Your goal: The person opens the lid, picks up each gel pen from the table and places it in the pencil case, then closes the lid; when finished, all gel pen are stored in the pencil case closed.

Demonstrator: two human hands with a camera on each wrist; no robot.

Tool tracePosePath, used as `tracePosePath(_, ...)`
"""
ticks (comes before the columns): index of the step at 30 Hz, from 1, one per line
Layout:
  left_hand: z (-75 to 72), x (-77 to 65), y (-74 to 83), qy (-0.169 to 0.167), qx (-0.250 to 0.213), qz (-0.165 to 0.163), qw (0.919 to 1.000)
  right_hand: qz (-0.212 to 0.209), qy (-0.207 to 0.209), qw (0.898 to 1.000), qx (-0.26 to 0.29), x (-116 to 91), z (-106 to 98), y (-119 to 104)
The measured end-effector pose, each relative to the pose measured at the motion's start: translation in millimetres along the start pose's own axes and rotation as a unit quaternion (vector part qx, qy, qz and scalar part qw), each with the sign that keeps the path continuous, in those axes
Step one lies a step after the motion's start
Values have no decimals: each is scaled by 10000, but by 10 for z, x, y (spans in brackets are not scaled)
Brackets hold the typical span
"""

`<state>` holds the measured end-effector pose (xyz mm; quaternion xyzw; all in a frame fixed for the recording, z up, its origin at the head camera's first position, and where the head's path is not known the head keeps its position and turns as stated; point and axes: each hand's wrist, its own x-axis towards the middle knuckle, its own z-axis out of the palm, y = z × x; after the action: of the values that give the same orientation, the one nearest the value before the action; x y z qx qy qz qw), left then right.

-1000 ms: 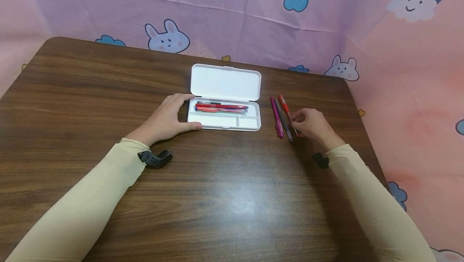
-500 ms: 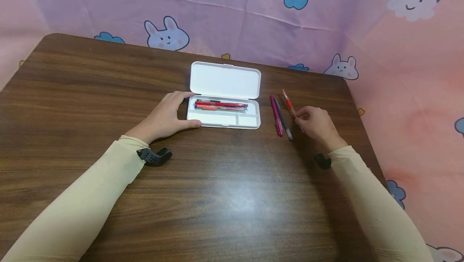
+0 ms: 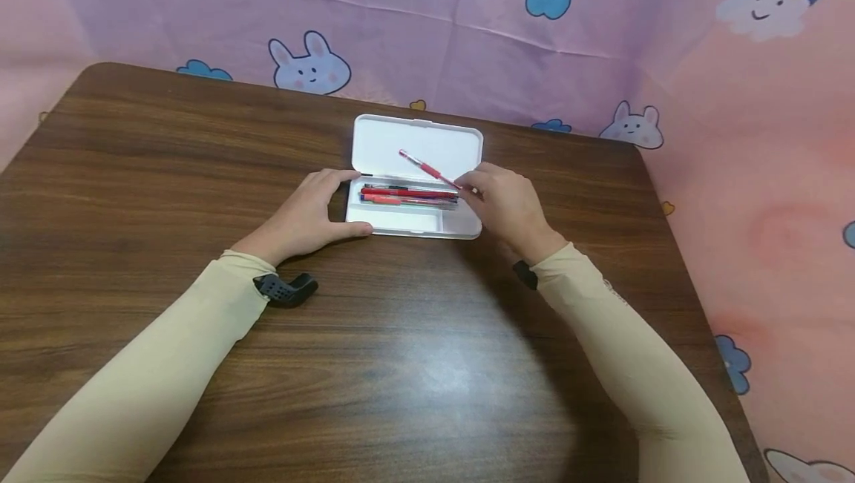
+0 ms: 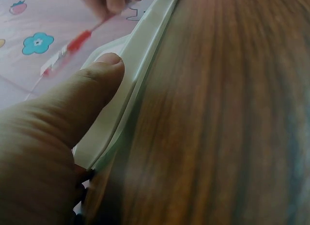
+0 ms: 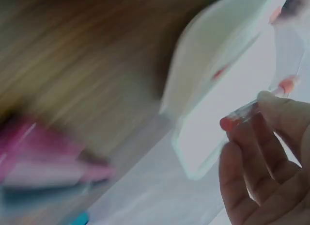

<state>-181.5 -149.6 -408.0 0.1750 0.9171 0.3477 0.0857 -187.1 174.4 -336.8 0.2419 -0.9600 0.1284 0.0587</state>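
Note:
A white pencil case (image 3: 394,222) lies with its lid raised, several pens (image 3: 407,194) in its long rear compartment. My left hand (image 3: 302,212) holds the case's left end, fingers at the back corner and thumb on the front rim; the thumb (image 4: 99,84) shows close up in the left wrist view. Over the case's right end, my right hand (image 3: 510,205) pinches a red gel pen (image 3: 427,169) with a clear section. This pen slants above the compartment, in front of the lid (image 3: 374,143). In the right wrist view, thumb and fingers grip the pen near one end (image 5: 230,123).
A magenta pen (image 5: 38,147) and a dark pen (image 5: 48,193) lie on the table, blurred in the right wrist view; the right hand hides them in the head view. Behind the brown wooden table (image 3: 374,364) hangs a printed cloth (image 3: 427,8).
My right hand has picked up the red pen from beside the other loose pens and carried it left over the case. The left hand stays at the case's left end.

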Motion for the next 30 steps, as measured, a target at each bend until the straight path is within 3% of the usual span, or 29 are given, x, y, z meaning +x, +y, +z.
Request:
tracePosePath(4, 10, 15, 19, 0, -17, 3, 10000, -363, -269, 9987, -234, 127, 104, -142)
tracePosePath(9, 9, 20, 33, 21, -7, 28, 10000, -582, -490, 9966, -321, 221, 192, -164)
tracePosePath(24, -11, 12, 41, -4, 44, -15, 10000, -345, -954, 9948, 27, 323, 234, -168)
tracePosePath(30, -7, 8, 12, -20, 39, -40, 10000, -440, -1010, 9939, 23, 336, 239, -154)
